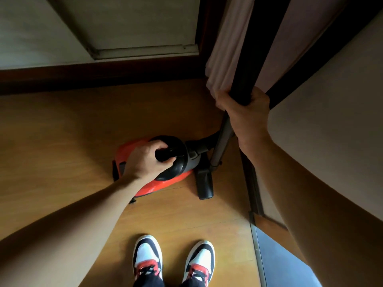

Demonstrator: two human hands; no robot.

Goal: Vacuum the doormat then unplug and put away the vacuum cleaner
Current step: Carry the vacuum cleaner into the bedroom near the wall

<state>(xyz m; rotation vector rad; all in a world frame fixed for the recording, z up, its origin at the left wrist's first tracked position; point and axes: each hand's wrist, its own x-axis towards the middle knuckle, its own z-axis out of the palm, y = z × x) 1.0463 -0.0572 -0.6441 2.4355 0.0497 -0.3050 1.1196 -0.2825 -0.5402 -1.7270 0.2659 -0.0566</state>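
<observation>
Vacuum cleaner [163, 184], red canister with a black top, sits on the wooden floor [62, 131] near frame centre, just toward 6 o'clock. Left hand [143, 160] reaches down from 7 o'clock and is closed around the black carry handle [169, 155] on top of the canister, fingers curled under it. Can't tell if the canister is lifted or resting on the floor. Right hand [242, 114] is at 2 o'clock of the canister, wrapped around a black tube [243, 88] that runs up toward 12 o'clock. Below that hand a grey wand [222, 139] slants down to the black floor head [205, 184], which lies on the floor at 3 o'clock of the canister, just beside it. Short black hose [207, 140] leaves the front of the canister toward the wand. Pale curtain [226, 48] hangs at 1 o'clock, its hem touching the right hand's knuckles. Dark wooden sill [83, 77] crosses the frame at 10 to 12 o'clock. Two sneakers, left [147, 255] and right [201, 259], white, black and red, stand at 6 o'clock, toes toward the canister, well apart from it.
</observation>
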